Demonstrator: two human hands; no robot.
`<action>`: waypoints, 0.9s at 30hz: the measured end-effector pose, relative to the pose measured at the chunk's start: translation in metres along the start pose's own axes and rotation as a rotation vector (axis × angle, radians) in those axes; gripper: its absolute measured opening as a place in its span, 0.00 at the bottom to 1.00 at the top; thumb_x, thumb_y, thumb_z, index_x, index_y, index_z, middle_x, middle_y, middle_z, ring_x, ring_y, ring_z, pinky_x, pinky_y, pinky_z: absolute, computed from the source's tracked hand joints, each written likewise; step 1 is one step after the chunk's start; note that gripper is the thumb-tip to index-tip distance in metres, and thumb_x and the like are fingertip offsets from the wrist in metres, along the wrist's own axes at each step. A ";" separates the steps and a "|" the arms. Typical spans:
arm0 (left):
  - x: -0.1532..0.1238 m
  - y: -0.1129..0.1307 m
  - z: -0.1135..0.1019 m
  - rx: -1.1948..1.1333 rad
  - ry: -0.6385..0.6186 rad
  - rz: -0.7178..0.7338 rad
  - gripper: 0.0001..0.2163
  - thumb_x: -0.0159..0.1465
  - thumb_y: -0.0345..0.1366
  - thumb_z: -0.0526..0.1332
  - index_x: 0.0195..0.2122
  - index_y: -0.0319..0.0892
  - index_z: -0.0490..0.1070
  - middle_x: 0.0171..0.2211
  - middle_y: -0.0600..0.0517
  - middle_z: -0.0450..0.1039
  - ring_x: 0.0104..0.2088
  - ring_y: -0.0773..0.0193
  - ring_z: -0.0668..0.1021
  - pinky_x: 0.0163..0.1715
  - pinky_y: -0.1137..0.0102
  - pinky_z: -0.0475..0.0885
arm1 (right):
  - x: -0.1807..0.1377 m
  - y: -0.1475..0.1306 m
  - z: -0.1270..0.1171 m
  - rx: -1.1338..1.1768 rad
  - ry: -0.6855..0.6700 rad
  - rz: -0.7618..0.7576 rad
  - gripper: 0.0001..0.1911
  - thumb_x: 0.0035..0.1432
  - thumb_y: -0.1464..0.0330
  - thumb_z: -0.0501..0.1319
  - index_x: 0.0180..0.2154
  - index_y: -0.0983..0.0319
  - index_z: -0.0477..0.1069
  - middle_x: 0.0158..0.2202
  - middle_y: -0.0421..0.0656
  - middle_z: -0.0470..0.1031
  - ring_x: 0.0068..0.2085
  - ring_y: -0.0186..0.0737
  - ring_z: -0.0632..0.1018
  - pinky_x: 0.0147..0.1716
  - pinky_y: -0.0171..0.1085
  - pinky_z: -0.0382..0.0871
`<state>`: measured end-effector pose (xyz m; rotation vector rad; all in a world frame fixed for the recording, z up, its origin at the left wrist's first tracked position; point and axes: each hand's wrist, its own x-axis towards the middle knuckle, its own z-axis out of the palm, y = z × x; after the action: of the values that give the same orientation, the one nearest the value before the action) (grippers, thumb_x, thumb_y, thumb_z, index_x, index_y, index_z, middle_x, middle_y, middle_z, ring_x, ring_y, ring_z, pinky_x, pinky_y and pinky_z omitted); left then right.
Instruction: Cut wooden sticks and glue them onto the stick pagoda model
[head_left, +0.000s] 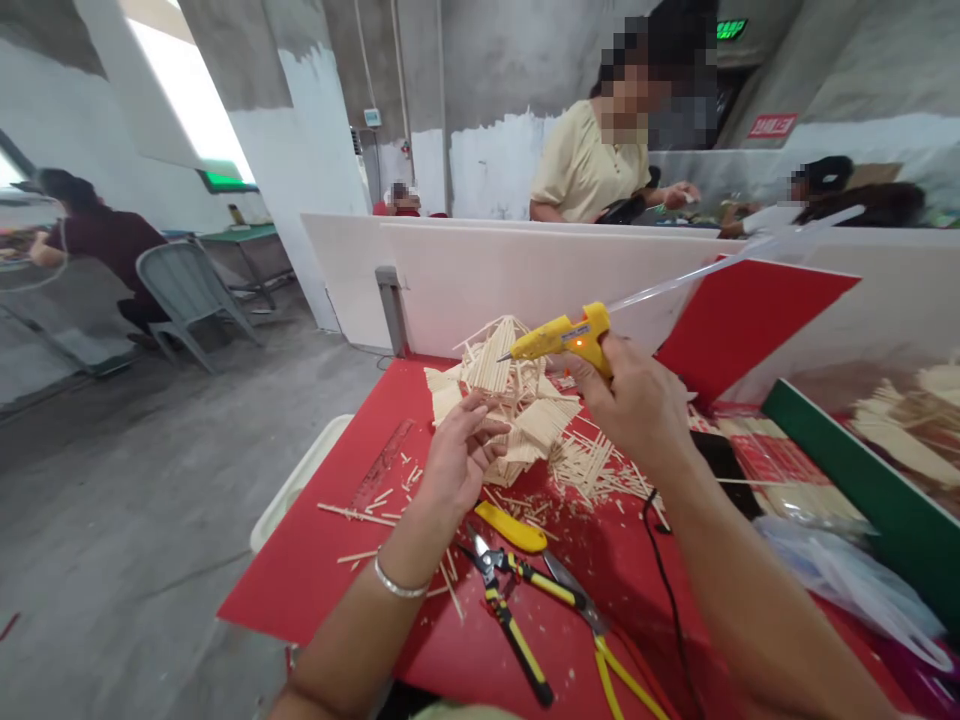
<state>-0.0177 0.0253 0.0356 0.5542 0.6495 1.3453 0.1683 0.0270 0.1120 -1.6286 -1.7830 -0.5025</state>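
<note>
My right hand (637,400) is closed around the handle of a yellow hot glue gun (562,337). A long clear glue stick (667,285) juts from the gun's back, and an orange light glows on its side. The metal nozzle is just above a model built of thin wooden sticks (491,365), with ribbed, pointed panels. At the model's near left side, my left hand (461,450) has its fingers curled against it, steadying it; the fingertips are partly hidden. Loose wooden sticks (592,465) lie heaped right of the model.
On the red tabletop (315,580) lie pliers (502,600), a yellow-handled knife (514,527), yellow-handled snips (600,630) and a clear ruler (382,462). A black cord (664,580) runs beside my right arm. A green board (862,490) stands right; white panels (525,270) border the back. Co-workers are beyond.
</note>
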 end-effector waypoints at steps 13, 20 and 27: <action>0.019 -0.007 -0.009 0.076 0.013 0.052 0.25 0.53 0.32 0.65 0.52 0.44 0.61 0.33 0.52 0.75 0.24 0.70 0.75 0.20 0.75 0.67 | -0.027 0.026 0.028 0.126 0.027 0.043 0.19 0.59 0.51 0.55 0.36 0.60 0.70 0.32 0.45 0.72 0.34 0.42 0.72 0.30 0.37 0.59; 0.030 -0.021 -0.002 0.136 -0.081 0.023 0.17 0.54 0.36 0.66 0.41 0.43 0.63 0.32 0.53 0.76 0.22 0.72 0.73 0.18 0.78 0.65 | -0.084 0.023 0.031 0.434 0.151 0.051 0.09 0.55 0.62 0.63 0.37 0.58 0.75 0.36 0.44 0.75 0.35 0.40 0.75 0.35 0.38 0.69; 0.037 -0.029 0.006 0.102 -0.082 -0.007 0.14 0.52 0.38 0.69 0.35 0.40 0.68 0.29 0.53 0.74 0.21 0.73 0.73 0.15 0.80 0.63 | -0.091 0.024 0.026 0.426 0.192 0.033 0.14 0.54 0.66 0.64 0.44 0.55 0.75 0.37 0.43 0.74 0.38 0.41 0.75 0.38 0.40 0.70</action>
<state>0.0109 0.0578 0.0158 0.6851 0.6553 1.2809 0.1867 -0.0173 0.0270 -1.2673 -1.5866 -0.2319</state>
